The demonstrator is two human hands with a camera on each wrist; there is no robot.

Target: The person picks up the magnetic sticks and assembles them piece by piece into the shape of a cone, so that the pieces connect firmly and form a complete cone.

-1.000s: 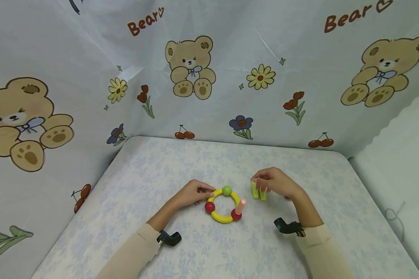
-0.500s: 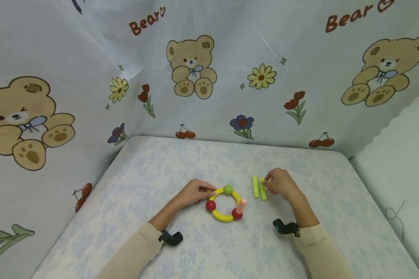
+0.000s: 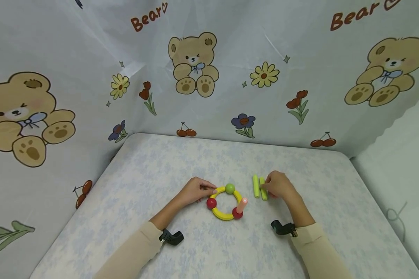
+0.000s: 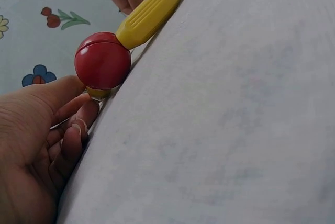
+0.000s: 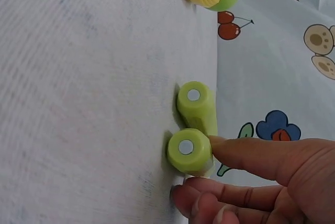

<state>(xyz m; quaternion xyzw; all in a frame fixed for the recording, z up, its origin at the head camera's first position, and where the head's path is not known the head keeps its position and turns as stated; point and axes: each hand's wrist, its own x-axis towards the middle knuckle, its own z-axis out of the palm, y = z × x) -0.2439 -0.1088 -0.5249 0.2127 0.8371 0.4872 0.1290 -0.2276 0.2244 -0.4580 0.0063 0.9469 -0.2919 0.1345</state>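
Note:
A ring of yellow curved rods (image 3: 222, 216) lies on the table, joined by a green ball (image 3: 230, 188) and red balls (image 3: 211, 203). My left hand (image 3: 195, 190) pinches the ring's upper-left yellow rod between thumb and fingers. From the lower-right red ball a pink stick (image 3: 243, 204) rises at a tilt. To the right of the ring, two light green sticks lie side by side, nearly parallel. My right hand (image 3: 280, 184) pinches the right-hand green stick (image 5: 179, 157), thumb on one side and fingers on the other. The left-hand green stick (image 3: 256, 186) lies free.
The table (image 3: 160, 162) has a pale blue patterned cover. Behind it hangs a cloth (image 3: 216, 112) printed with bears and flowers. A black wrist camera (image 3: 172, 237) sits on the left forearm, another camera (image 3: 283, 228) on the right.
My right hand was over the upper ends of both green sticks and has shifted right, onto the right-hand one. The left hand keeps its place on the ring. The head view tilted slightly.

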